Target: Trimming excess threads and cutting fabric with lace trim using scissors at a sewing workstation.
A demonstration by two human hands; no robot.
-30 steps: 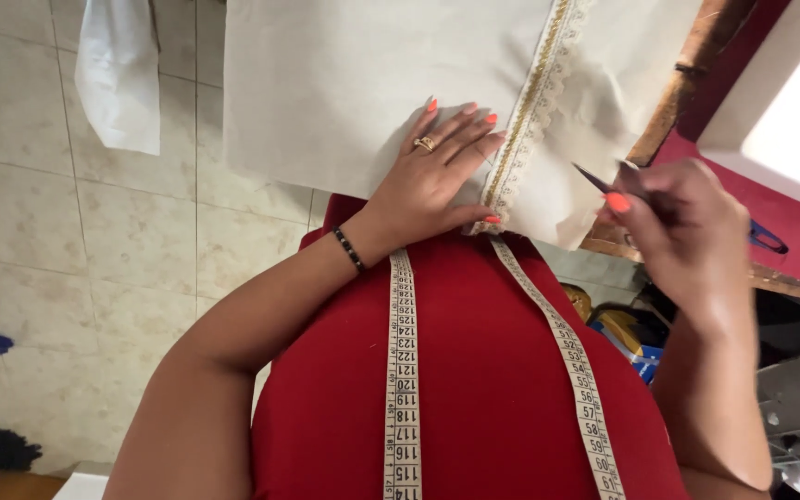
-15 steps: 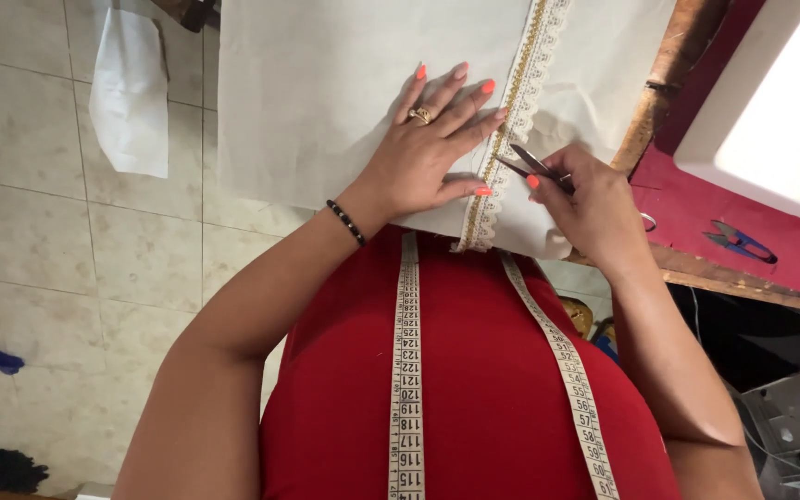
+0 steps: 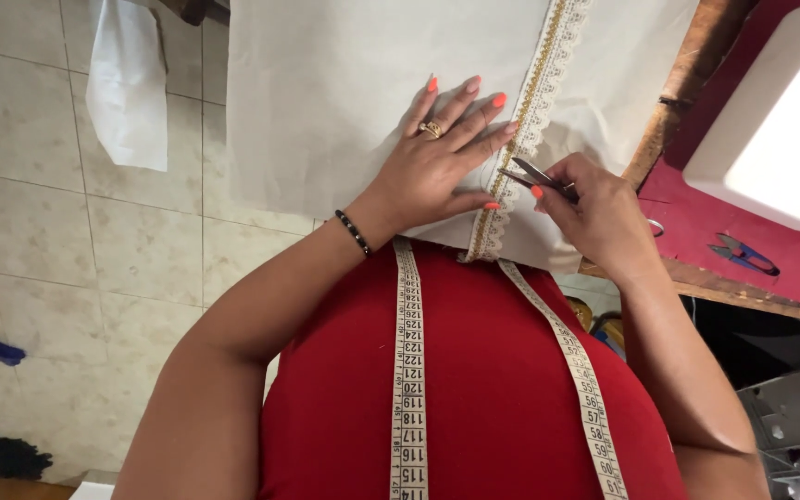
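My left hand (image 3: 442,157) lies flat with fingers spread on cream fabric (image 3: 344,93), pressing it down just left of a gold and white lace trim (image 3: 530,120) sewn along the cloth. My right hand (image 3: 599,208) grips small dark thread snips (image 3: 530,174), whose blades point left and touch the lace trim near my left fingertips. A measuring tape (image 3: 409,370) hangs around my neck over a red top.
A white sewing machine (image 3: 780,130) stands at the right on a red-topped wooden table (image 3: 696,227). Blue-handled snips (image 3: 743,252) lie on that table. A white cloth (image 3: 127,83) hangs at the upper left over a tiled floor (image 3: 39,241).
My right hand has moved left with the snips, from beside the table edge to the lace trim. My left hand stays pressed on the fabric.
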